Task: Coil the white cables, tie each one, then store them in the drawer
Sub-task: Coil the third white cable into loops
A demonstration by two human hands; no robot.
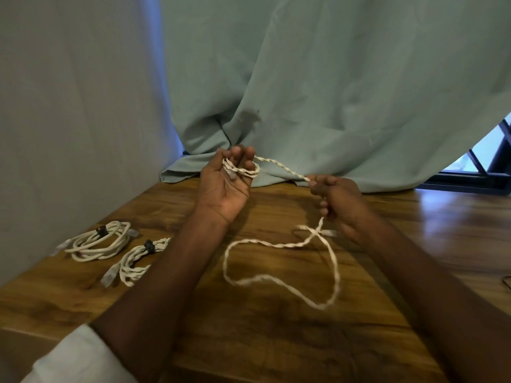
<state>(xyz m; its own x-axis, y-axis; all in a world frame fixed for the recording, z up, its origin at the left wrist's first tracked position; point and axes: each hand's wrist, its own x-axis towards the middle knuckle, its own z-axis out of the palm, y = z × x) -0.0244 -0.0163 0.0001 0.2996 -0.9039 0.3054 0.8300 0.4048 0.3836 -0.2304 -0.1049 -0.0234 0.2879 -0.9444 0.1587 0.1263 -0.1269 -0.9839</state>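
A twisted white cable point(279, 280) lies in a loose loop on the wooden table point(249, 341). Its near end is wound in a small coil around the fingers of my left hand point(225, 186), raised palm up. From there the cable runs right to my right hand point(338, 203), which pinches it above the table. Below that hand the cable drops and crosses itself near a plug point(330, 233). Two coiled white cables lie at the left, each tied with a dark band: a rounder one point(96, 246) and a twisted one point(135, 261).
A pale green curtain point(331, 92) hangs behind the table and bunches on its far edge. A plain wall point(69, 120) stands at the left. A dark window frame point(470, 172) shows at the right. A white sleeve point(74, 357) is at the bottom left.
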